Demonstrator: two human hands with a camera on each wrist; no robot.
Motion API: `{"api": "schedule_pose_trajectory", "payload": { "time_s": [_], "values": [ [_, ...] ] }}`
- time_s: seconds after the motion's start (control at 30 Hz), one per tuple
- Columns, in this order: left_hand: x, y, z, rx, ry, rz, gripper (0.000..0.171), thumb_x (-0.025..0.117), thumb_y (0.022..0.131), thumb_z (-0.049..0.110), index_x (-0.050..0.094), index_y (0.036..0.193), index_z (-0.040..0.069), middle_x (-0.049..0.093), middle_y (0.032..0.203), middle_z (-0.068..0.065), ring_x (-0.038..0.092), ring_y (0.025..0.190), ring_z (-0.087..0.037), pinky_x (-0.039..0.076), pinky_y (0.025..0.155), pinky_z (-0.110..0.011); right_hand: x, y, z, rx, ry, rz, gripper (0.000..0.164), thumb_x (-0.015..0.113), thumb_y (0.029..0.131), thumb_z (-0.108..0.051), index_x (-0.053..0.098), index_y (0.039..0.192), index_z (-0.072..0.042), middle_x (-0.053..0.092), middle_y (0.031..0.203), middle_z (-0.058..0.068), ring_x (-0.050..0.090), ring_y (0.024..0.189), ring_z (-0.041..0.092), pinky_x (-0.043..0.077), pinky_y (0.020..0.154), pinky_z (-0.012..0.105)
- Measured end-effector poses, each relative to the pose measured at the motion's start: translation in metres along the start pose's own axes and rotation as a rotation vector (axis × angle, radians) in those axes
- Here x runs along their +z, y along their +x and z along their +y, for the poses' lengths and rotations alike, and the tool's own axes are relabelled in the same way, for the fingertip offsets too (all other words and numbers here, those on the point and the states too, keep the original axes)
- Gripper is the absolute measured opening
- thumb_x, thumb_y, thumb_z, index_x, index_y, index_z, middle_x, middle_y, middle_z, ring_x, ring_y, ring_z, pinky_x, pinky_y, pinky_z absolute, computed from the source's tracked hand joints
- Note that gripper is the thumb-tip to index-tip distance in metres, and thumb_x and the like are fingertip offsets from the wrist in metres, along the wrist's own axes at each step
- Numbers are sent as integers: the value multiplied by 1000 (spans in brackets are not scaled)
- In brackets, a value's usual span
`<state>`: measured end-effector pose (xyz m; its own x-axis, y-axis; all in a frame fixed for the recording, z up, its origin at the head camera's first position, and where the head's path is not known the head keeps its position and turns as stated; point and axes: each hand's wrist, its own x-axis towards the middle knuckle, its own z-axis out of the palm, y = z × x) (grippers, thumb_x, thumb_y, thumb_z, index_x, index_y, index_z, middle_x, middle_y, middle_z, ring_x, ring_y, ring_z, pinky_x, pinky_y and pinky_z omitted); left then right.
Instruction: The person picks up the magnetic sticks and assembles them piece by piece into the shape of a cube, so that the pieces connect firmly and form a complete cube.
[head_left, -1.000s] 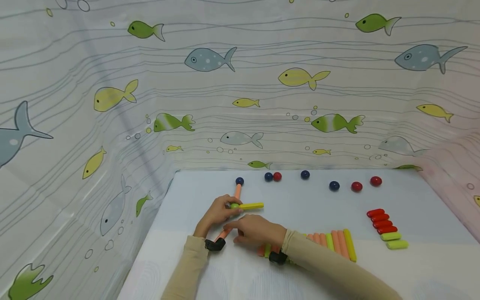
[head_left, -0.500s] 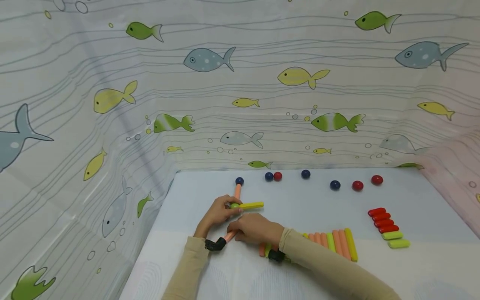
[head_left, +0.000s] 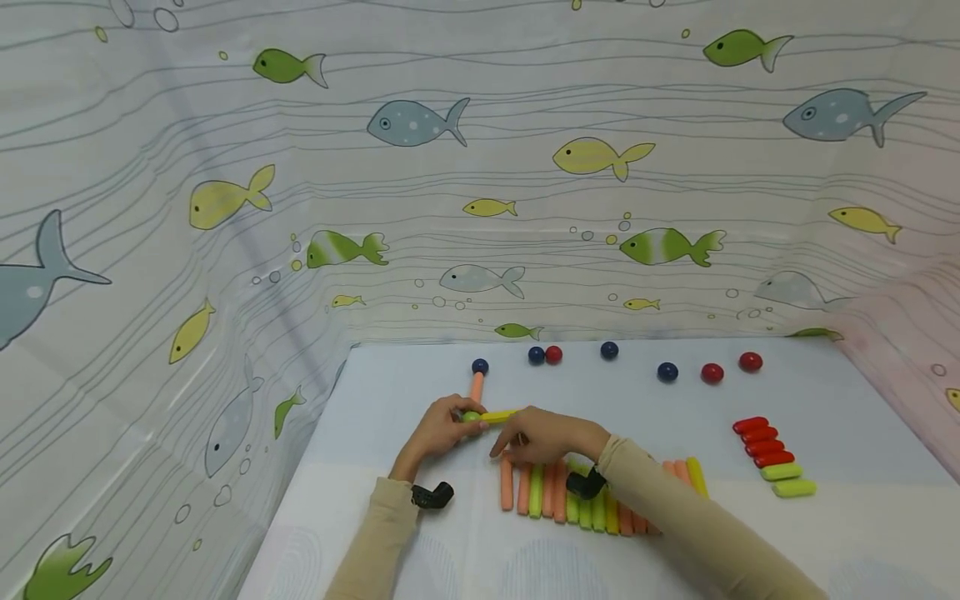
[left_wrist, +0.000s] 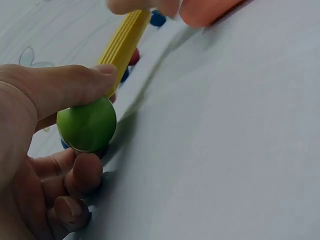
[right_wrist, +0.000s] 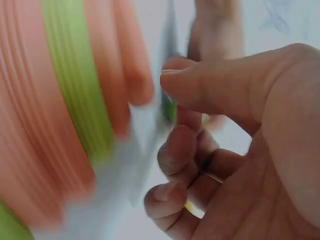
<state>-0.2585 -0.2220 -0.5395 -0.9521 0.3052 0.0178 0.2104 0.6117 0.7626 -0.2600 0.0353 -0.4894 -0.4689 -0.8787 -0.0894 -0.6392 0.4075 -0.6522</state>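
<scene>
Fingers of the left hand [head_left: 441, 425] pinch a green ball [left_wrist: 86, 126]; those of the right hand [head_left: 546, 435] curl loosely. White tabletop [head_left: 630, 408] occupies lower centre; fish-printed sheeting [head_left: 525, 75], upper frame.

Long beige sleeves [head_left: 378, 533], black wrist cameras [head_left: 432, 496]

The green ball [left_wrist: 86, 127] looks smooth, the yellow stick [left_wrist: 123, 47] ridged plastic.

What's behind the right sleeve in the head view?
Part of the row of sticks: pink and yellow ends show above the sleeve, pink ends below it. The stretch between, and anything else there, is covered.
</scene>
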Motion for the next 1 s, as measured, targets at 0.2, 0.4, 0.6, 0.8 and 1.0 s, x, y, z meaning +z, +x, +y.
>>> {"api": "schedule_pose_trajectory", "payload": {
  "time_s": [0.2, 0.4, 0.6, 0.8, 1.0],
  "values": [
    [5, 0, -1, 6, 36, 41, 21, 84, 91, 30, 82, 109, 19, 74, 104, 0, 56, 81, -11, 46, 73, -27, -38, -6, 39, 61, 82, 348, 9, 75, 96, -11, 80, 104, -8, 64, 79, -3, 52, 70, 9, 44, 64, 23],
    [10, -2, -1, -28, 33, 98, 21, 85, 90, 30, 82, 109, 22, 72, 99, 3, 53, 78, -10, 42, 71, -26, -56, 0, 82, 307, -16, 673, 26, 74, 98, -17, 75, 122, -5, 71, 97, 8, 62, 86, 22, 48, 73, 34],
    [18, -3, -3, -26, 63, 142, 21, 85, 90, 33, 82, 108, 24, 67, 91, 5, 51, 74, -7, 40, 67, -24, -57, 7, 105, 440, -149, 679, 43, 76, 99, -23, 69, 140, -10, 68, 130, 20, 66, 110, 38, 55, 93, 53],
    [19, -5, -1, -26, 68, 149, 20, 84, 90, 34, 82, 108, 25, 65, 90, 5, 49, 72, -8, 39, 66, -24, -53, 22, 115, 415, -199, 608, 39, 78, 98, -26, 73, 135, -15, 69, 134, 16, 67, 116, 35, 55, 97, 54],
    [19, -8, 0, -19, 70, 162, 21, 84, 90, 35, 82, 108, 24, 67, 93, 5, 49, 74, -7, 38, 67, -24, -51, 25, 111, 401, -231, 568, 37, 80, 96, -25, 74, 132, -15, 75, 121, 10, 67, 103, 27, 56, 90, 48]
  ]
}}
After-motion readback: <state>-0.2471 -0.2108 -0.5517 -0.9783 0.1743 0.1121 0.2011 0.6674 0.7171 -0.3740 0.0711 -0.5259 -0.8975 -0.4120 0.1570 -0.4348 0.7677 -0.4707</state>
